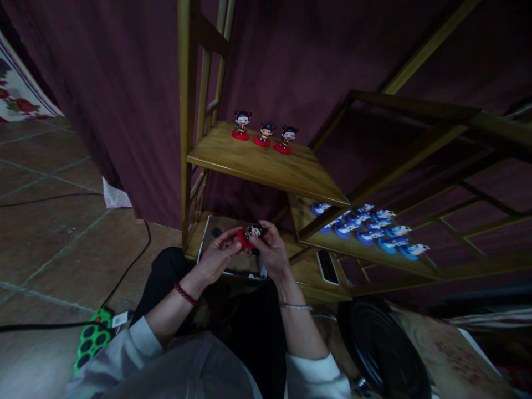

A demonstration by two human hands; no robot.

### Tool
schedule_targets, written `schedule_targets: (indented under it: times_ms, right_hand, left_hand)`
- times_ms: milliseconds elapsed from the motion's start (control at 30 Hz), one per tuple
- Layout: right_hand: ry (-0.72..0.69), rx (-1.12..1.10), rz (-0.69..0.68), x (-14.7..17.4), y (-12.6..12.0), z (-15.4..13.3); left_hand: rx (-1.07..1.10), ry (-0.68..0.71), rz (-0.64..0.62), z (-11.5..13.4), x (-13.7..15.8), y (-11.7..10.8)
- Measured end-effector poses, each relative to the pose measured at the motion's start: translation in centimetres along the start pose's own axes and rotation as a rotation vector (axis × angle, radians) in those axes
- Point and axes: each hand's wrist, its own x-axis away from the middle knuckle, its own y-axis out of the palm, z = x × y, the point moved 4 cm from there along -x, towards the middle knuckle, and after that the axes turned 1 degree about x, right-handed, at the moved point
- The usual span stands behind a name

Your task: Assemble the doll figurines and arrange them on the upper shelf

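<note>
Carries, on the upper wooden shelf, three black-haired figurines on round red bases, standing in a row toward the back. Holds, on the lower shelf to the right, clustered blue-based figurines. Bears, on the bottom board, a flat white-edged box and, to its right, a smartphone. Shows, on the tiled floor at left, a green power strip and black cables.

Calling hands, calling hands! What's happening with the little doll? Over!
Left hand and right hand both on red-based doll figurine. Figurine tilted, base toward the left hand. Possible obstacle: wooden shelf ahead, bearing three similar figurines.
</note>
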Motion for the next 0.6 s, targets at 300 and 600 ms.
schedule_targets:
  times_ms: [300,600]
  right_hand:
    - [-0.010,0.035,0.019,0.04,-0.04,-0.37]
    - [-0.001,0.026,0.029,0.17,0.12,-0.73]
  left_hand:
    - [0.036,-0.031,-0.024,-0.41,0.01,-0.24]
    - [0.058,-0.049,-0.040,-0.70,-0.07,-0.40]
